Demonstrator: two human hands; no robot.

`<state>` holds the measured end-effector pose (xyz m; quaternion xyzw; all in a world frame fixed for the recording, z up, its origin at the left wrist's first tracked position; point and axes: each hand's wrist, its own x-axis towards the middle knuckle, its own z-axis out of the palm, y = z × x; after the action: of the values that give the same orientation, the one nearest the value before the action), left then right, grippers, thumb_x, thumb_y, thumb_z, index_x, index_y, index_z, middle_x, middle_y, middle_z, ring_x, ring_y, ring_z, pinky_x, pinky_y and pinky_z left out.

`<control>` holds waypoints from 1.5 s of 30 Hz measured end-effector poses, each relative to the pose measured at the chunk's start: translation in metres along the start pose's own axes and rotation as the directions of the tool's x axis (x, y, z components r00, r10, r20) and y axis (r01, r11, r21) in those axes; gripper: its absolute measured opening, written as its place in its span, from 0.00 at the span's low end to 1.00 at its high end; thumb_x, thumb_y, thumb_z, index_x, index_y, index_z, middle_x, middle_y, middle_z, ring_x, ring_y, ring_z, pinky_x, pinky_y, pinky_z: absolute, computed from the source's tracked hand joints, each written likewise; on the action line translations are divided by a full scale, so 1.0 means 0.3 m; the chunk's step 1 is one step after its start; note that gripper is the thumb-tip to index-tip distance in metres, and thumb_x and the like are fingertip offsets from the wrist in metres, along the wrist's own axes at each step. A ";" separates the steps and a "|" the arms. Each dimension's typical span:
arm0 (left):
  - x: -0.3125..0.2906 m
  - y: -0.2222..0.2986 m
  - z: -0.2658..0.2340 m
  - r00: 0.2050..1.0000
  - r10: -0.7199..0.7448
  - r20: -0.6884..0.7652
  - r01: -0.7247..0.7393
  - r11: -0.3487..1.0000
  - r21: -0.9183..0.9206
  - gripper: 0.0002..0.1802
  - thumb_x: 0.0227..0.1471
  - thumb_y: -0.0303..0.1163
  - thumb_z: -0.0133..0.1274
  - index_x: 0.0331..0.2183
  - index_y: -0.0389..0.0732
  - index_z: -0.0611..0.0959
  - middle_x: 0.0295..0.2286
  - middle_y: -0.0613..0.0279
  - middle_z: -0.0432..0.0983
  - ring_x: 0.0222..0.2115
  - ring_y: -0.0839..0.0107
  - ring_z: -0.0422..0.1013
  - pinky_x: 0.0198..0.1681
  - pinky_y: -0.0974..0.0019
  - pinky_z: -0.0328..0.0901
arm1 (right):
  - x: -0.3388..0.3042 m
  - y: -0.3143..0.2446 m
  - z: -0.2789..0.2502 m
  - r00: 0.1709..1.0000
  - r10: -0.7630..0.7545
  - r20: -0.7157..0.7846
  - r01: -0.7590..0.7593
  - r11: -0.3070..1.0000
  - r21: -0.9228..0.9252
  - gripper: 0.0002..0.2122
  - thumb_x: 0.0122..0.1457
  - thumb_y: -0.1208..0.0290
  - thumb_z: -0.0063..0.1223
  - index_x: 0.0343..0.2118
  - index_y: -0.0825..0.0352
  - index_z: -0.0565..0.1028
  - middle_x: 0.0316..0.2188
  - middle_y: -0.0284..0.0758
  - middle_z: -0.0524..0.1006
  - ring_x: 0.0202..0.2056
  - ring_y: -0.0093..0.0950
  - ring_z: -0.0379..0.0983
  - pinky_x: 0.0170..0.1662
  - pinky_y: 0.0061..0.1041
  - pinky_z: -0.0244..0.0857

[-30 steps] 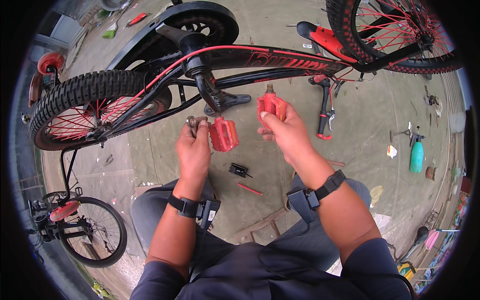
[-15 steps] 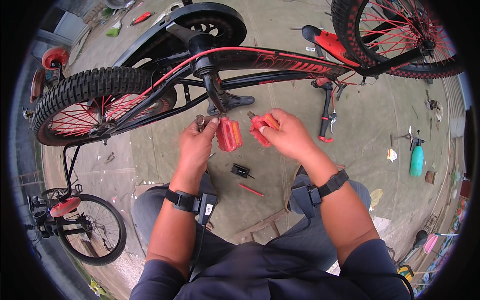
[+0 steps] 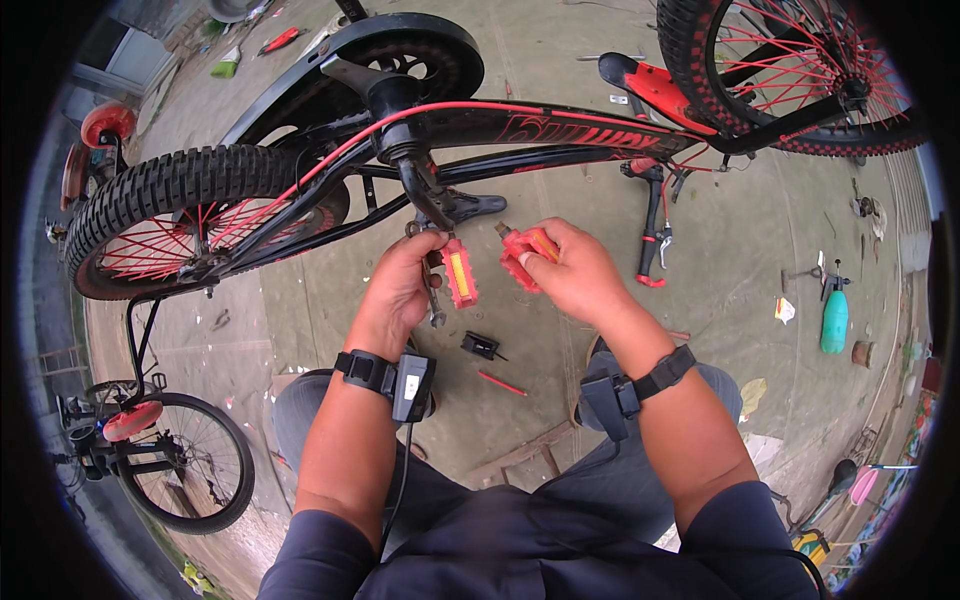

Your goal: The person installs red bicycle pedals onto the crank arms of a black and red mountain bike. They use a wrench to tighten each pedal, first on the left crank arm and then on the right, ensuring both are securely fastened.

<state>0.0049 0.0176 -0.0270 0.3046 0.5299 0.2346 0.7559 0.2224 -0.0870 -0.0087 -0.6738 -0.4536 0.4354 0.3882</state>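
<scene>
An upturned black-and-red bicycle (image 3: 470, 128) lies across the area ahead of my hands. Its black crank arm (image 3: 425, 190) points toward me. A red pedal (image 3: 460, 272) with a yellow reflector sits at the crank's end. My left hand (image 3: 400, 275) is closed round a metal wrench (image 3: 436, 300), its fingertips at the joint between crank and pedal. One jaw of the wrench shows below the fingers. To the right, my right hand (image 3: 570, 270) grips a second, loose red pedal (image 3: 522, 256), its threaded spindle toward the crank; the two pedals are apart.
Between my legs lie a small black device (image 3: 482, 345) and a red stick-like item (image 3: 502, 384). A green spray bottle (image 3: 834, 322) stands at right. Another bicycle wheel (image 3: 185, 460) is at lower left. The handlebar (image 3: 652, 225) rests on the ground ahead right.
My left hand has turned with the wrench, whose lower jaw now hangs below the fingers. The pedal on the crank has rotated, showing its reflector more. The right hand has barely moved.
</scene>
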 end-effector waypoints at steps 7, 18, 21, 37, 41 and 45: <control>0.009 -0.006 0.018 1.000 -0.004 -0.008 0.003 1.000 -0.020 0.08 0.55 0.35 0.55 0.35 0.42 0.82 0.32 0.69 0.78 0.30 0.79 0.68 0.32 0.71 0.58 | -0.001 -0.032 -0.003 0.997 0.060 0.050 -0.057 0.997 -0.052 0.11 0.58 0.68 0.57 0.38 0.70 0.75 0.33 0.41 0.80 0.34 0.34 0.78 0.39 0.32 0.71; -0.015 -0.009 0.061 0.999 -0.020 0.030 0.025 0.982 -0.186 0.08 0.59 0.32 0.53 0.37 0.37 0.79 0.33 0.58 0.79 0.33 0.67 0.76 0.42 0.62 0.73 | -0.003 -0.033 0.002 0.998 0.056 0.026 -0.057 0.995 0.077 0.10 0.58 0.68 0.56 0.36 0.70 0.74 0.29 0.43 0.80 0.30 0.36 0.80 0.35 0.33 0.72; -0.029 -0.002 0.082 0.999 -0.010 0.043 0.015 0.993 -0.121 0.09 0.58 0.33 0.54 0.37 0.37 0.79 0.33 0.58 0.79 0.33 0.67 0.77 0.42 0.61 0.73 | -0.002 -0.024 0.002 0.999 0.039 0.001 -0.039 0.997 0.060 0.10 0.58 0.69 0.56 0.36 0.70 0.74 0.29 0.43 0.80 0.30 0.35 0.80 0.35 0.33 0.72; 0.001 -0.019 0.137 0.999 -0.040 -0.014 0.036 0.972 -0.231 0.07 0.57 0.29 0.51 0.35 0.35 0.77 0.29 0.59 0.77 0.28 0.68 0.75 0.35 0.63 0.73 | 0.001 -0.003 -0.013 0.996 0.078 0.031 -0.080 0.995 0.064 0.12 0.61 0.71 0.56 0.44 0.71 0.75 0.35 0.36 0.81 0.36 0.22 0.76 0.40 0.25 0.71; -0.008 -0.016 0.133 0.998 -0.065 0.001 0.063 0.957 -0.283 0.07 0.58 0.30 0.50 0.35 0.36 0.77 0.31 0.59 0.77 0.30 0.68 0.76 0.36 0.62 0.74 | -0.012 -0.064 -0.038 0.991 0.112 0.067 -0.118 0.989 0.091 0.12 0.60 0.71 0.55 0.45 0.71 0.75 0.35 0.36 0.80 0.36 0.21 0.75 0.41 0.25 0.71; 0.002 -0.025 0.118 0.997 -0.070 0.024 0.074 0.951 -0.301 0.08 0.59 0.32 0.50 0.36 0.38 0.77 0.32 0.62 0.77 0.32 0.69 0.75 0.35 0.63 0.73 | -0.005 -0.033 -0.040 0.990 0.132 0.047 -0.139 0.970 0.198 0.13 0.60 0.72 0.56 0.45 0.72 0.75 0.37 0.35 0.79 0.36 0.21 0.74 0.41 0.25 0.70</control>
<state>0.0388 0.0054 -0.0238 0.1674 0.4937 0.2829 0.8051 0.2305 -0.0870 0.0046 -0.6531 -0.3667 0.5156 0.4161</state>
